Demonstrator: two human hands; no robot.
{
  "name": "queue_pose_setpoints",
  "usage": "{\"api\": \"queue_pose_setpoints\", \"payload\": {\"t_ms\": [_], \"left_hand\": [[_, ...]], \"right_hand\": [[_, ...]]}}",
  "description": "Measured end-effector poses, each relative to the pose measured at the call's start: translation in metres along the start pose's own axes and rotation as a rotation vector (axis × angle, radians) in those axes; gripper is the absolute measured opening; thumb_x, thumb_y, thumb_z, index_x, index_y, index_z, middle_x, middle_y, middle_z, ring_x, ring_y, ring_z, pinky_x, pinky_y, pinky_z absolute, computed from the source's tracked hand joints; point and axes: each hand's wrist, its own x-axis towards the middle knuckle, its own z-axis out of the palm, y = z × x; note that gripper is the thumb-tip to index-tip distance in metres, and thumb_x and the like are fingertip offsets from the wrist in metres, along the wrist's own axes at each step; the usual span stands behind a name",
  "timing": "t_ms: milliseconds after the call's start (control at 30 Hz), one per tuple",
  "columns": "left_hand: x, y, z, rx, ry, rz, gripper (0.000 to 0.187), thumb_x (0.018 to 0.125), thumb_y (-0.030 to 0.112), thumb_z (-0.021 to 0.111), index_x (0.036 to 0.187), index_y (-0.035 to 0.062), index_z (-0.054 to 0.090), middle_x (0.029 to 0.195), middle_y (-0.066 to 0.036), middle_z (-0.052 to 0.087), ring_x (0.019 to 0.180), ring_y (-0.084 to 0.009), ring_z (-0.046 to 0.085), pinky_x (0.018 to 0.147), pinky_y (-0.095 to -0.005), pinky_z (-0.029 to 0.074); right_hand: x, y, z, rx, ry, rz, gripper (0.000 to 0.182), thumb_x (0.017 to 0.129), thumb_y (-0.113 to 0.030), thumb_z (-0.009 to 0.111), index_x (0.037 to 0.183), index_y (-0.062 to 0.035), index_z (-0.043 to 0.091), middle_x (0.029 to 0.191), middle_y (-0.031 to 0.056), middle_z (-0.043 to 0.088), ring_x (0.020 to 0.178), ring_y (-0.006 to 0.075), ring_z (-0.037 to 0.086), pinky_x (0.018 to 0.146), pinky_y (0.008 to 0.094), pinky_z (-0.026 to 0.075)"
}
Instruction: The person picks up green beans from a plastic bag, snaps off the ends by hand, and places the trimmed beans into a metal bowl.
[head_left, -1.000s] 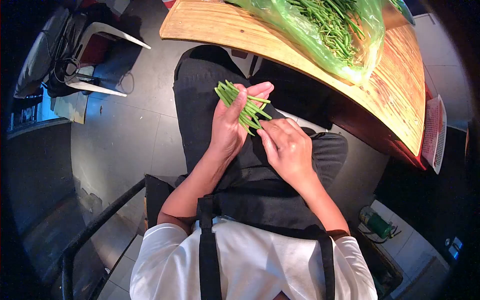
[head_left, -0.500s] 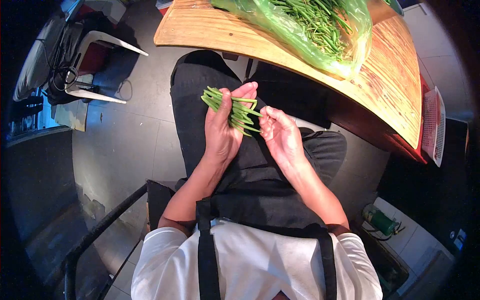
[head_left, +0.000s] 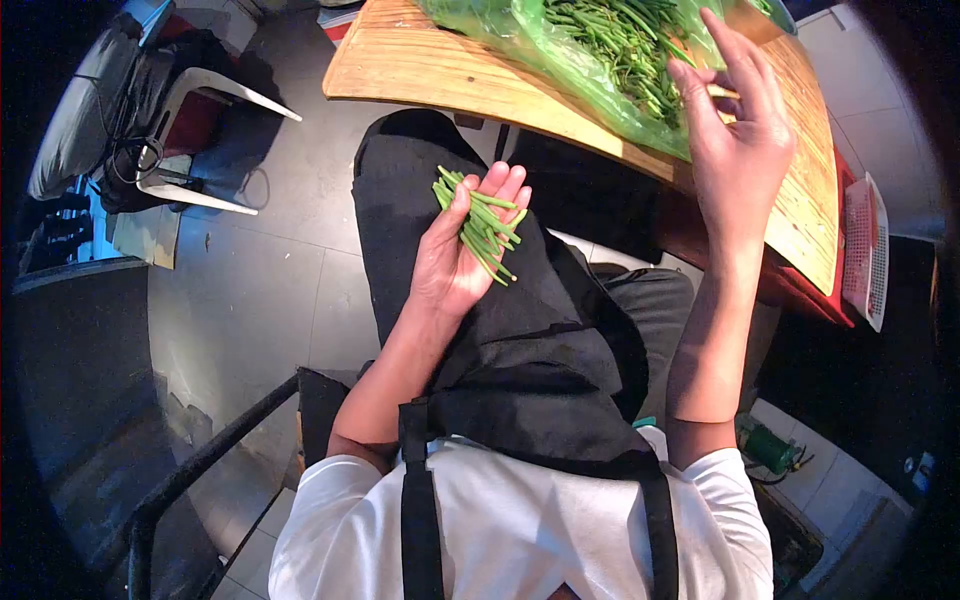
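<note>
A small bunch of thin green vegetable stalks (head_left: 488,232), cut to finger length, lies across the palm of my left hand (head_left: 447,262). The thumb presses the bunch down while the fingers stretch out beneath it, above my dark apron. Raised over the table's near edge, my right hand (head_left: 738,140) has its fingers apart and nothing visible in them. Close to its fingertips is a green plastic bag (head_left: 590,95), its mouth spread wide. More of the same loose stalks (head_left: 635,55) fill the bag.
The bag lies on a wooden table (head_left: 430,65) in front of me. A white plastic basket (head_left: 868,250) hangs or stands at its right side. At left is a white-framed chair (head_left: 190,195); a black metal rail (head_left: 215,450) runs beside me. A green canister (head_left: 768,447) sits at lower right.
My right hand has left the stalk ends beside my left hand and moved up and right to the bag, its fingers spreading. My left hand still holds the bunch, shifted slightly right.
</note>
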Motion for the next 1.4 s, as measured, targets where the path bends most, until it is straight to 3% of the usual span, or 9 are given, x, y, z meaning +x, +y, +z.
{"api": "queue_pose_setpoints", "payload": {"t_ms": [233,333,700,900,967,1167,1233,1300,1400], "left_hand": [[-0.003,0.003,0.004,0.082,0.02,0.055,0.019,0.105,0.018,0.056,0.114,0.0061,0.067,0.138,-0.02,0.061,0.142,-0.036,0.046,0.125,-0.0508,0.03],[-0.001,0.004,0.003,0.119,0.021,0.043,0.02,0.105,0.02,0.055,0.114,0.0065,0.067,0.14,-0.02,0.059,0.142,-0.0367,0.046,0.125,-0.051,0.03],[-0.003,0.002,0.0,0.181,-0.048,-0.048,0.021,0.105,0.02,0.056,0.116,0.0041,0.064,0.134,-0.017,0.064,0.138,-0.0353,0.05,0.124,-0.0514,0.032],[-0.005,0.0,-0.004,0.148,0.018,-0.049,0.018,0.103,0.017,0.06,0.114,0.003,0.063,0.123,-0.015,0.068,0.133,-0.0343,0.056,0.122,-0.0516,0.036],[-0.003,0.001,-0.004,0.176,0.022,-0.02,0.019,0.103,0.018,0.06,0.113,0.0023,0.063,0.121,-0.015,0.068,0.132,-0.0346,0.056,0.122,-0.0519,0.036],[-0.002,0.0,-0.003,0.133,0.028,-0.034,0.017,0.101,0.015,0.061,0.111,0.0014,0.065,0.12,-0.017,0.068,0.132,-0.0367,0.056,0.123,-0.053,0.034],[-0.001,0.0,-0.005,0.137,0.036,-0.035,0.017,0.101,0.014,0.061,0.111,0.0015,0.065,0.121,-0.017,0.068,0.133,-0.0372,0.055,0.123,-0.053,0.034],[0.001,0.001,-0.008,0.115,0.021,-0.041,0.016,0.102,0.013,0.06,0.111,0.0012,0.065,0.123,-0.017,0.068,0.133,-0.0374,0.054,0.123,-0.0532,0.034],[-0.001,0.002,-0.008,0.097,-0.021,-0.036,0.017,0.103,0.015,0.059,0.111,0.0019,0.065,0.124,-0.018,0.068,0.134,-0.0374,0.054,0.123,-0.0525,0.034]], "right_hand": [[-0.085,-0.023,-0.006,0.063,-0.176,0.106,0.004,0.085,-0.001,0.076,0.089,-0.0006,0.075,0.088,0.0104,0.073,0.078,0.021,0.07,0.071,0.0318,0.056],[-0.137,-0.031,0.019,0.298,-0.437,0.175,0.014,0.079,-0.005,0.08,0.091,-0.001,0.074,0.087,0.0129,0.071,0.08,0.0278,0.07,0.073,0.036,0.058],[-0.161,-0.027,0.04,0.246,-0.557,-0.099,0.018,0.08,0.001,0.076,0.098,0.0011,0.072,0.091,0.0138,0.07,0.082,0.03,0.07,0.071,0.0374,0.057],[-0.164,-0.014,0.033,0.875,-0.822,0.508,0.009,0.09,0.0,0.07,0.097,0.0026,0.074,0.088,0.011,0.071,0.077,0.0218,0.068,0.07,0.0306,0.054],[-0.158,-0.023,0.022,0.906,-0.765,0.558,0.006,0.09,0.0,0.07,0.093,0.0028,0.073,0.086,0.0101,0.07,0.075,0.0183,0.066,0.067,0.0293,0.053],[-0.083,-0.036,-0.026,0.721,0.17,0.053,0.017,0.096,0.007,0.048,0.092,0.0023,0.063,0.08,0.0156,0.065,0.069,0.021,0.062,0.061,0.0246,0.05],[-0.051,-0.023,-0.046,0.796,0.178,-0.013,0.016,0.1,0.0,0.05,0.1,0.0027,0.066,0.084,0.0125,0.067,0.068,0.0163,0.061,0.06,0.0218,0.048],[-0.032,-0.004,-0.034,0.242,0.19,0.065,0.017,0.1,-0.005,0.061,0.114,0.0027,0.067,0.087,0.0093,0.069,0.067,0.0092,0.058,0.057,0.0192,0.045],[-0.024,0.0,-0.018,0.101,0.038,0.19,0.028,0.093,-0.005,0.074,0.12,-0.0002,0.071,0.089,0.0047,0.071,0.065,0.0034,0.053,0.055,0.0191,0.042]]}}
